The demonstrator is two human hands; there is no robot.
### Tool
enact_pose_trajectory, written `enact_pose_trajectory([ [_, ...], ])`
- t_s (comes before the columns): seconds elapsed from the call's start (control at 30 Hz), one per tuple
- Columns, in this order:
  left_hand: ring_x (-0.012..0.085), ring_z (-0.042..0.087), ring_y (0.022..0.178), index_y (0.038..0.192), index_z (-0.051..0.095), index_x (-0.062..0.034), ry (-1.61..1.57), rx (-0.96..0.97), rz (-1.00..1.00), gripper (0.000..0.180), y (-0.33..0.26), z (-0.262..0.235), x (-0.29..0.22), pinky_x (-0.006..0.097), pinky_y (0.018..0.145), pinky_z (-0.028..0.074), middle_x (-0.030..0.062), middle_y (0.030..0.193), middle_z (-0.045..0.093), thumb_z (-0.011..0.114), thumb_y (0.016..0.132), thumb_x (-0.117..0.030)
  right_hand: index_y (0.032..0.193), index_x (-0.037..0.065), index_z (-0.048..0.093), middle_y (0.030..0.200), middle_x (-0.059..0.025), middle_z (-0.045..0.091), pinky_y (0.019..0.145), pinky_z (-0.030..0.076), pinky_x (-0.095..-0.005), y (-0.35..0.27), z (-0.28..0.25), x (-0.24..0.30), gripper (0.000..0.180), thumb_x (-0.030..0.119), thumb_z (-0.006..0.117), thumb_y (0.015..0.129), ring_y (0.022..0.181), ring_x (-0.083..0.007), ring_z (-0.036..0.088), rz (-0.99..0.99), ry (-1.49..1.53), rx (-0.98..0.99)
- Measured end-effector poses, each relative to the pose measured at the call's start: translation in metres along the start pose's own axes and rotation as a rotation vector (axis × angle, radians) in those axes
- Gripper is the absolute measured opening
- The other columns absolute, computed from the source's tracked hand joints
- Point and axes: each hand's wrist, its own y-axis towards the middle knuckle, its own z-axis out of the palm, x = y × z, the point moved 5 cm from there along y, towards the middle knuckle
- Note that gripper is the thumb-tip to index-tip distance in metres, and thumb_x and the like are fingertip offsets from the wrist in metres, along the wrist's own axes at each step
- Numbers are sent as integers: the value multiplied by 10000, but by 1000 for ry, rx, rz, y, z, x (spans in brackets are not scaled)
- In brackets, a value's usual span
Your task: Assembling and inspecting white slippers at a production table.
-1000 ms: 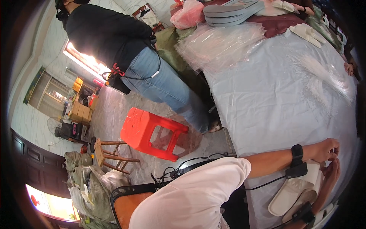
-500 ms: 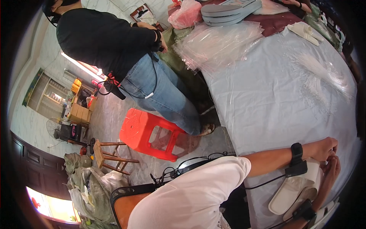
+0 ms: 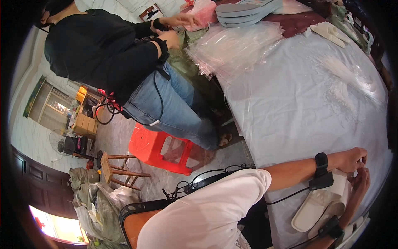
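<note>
At the right of the lower half of the frame, the fingers of the left hand [image 3: 351, 160] are bent inward and meet or nearly meet those of the right hand [image 3: 360, 180]; whether they are clamped on anything small, I cannot tell. Just beside and below them lies a pair of cream slippers [image 3: 311, 211], one partly over the other. A black wristband [image 3: 321, 162] circles the left wrist. Beneath everything spreads a pale grey tablecloth [image 3: 286, 128]. Toward the upper right lie a bundle of thin clear strands [image 3: 348, 74] and more cream slippers [image 3: 330, 33]; at the top, clear plastic bags [image 3: 238, 47] lie near stacked grey slippers [image 3: 242, 15]. Left of centre, a person in black [image 3: 99, 47] stands behind a red stool [image 3: 149, 145].
</note>
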Motion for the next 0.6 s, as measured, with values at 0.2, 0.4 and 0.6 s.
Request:
enact_pose_trajectory([
  [0.2, 293, 650, 889, 1006, 556, 31, -21, 50, -93, 110, 0, 3, 4, 382, 772, 513, 194, 960, 645, 617, 936, -29, 1030, 58, 635, 808, 37, 486, 576, 361, -210, 9, -11, -14, 249, 285, 533, 1041, 660, -31, 413, -23, -29, 103],
  [0.4, 273, 656, 869, 1014, 559, 39, -112, 18, -164, 125, 2, -4, 0, 370, 756, 520, 187, 951, 651, 611, 951, -55, 1054, 12, 605, 754, 36, 429, 547, 340, -211, 0, 10, 5, 347, 336, 484, 1069, 618, -44, 408, -90, 174, 34],
  [0.6, 326, 597, 1050, 982, 677, -77, 563, 236, 73, 304, -2, -8, -31, 424, 907, 491, 156, 1052, 602, 670, 911, -373, 1410, -81, 446, 1071, -85, 576, 1145, 417, -376, -6, -51, -6, 520, 266, 517, 1029, 1091, -203, 583, -166, 397, -93],
])
